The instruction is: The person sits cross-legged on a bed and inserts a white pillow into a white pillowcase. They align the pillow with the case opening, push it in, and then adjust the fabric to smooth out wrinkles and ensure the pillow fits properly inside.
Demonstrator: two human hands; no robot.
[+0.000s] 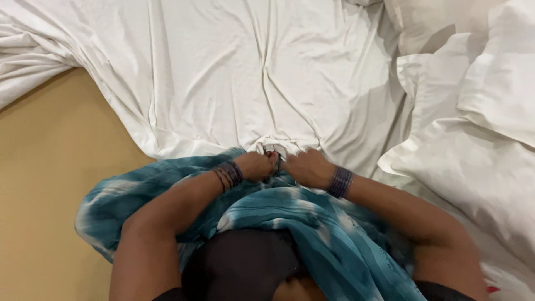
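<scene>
A white bed sheet (239, 72) lies crumpled across the bed, its near edge bunched into a small gathered wad. My left hand (255, 165) and my right hand (305, 167) meet at that wad, both with fingers closed on the gathered sheet. Each wrist carries a stack of dark bangles. A teal and white patterned scarf (290, 217) hangs from my chest under my forearms and hides the sheet's lower edge.
A tan mattress surface (50, 184) shows bare at the left. White pillows and a bunched duvet (473, 128) pile up on the right side.
</scene>
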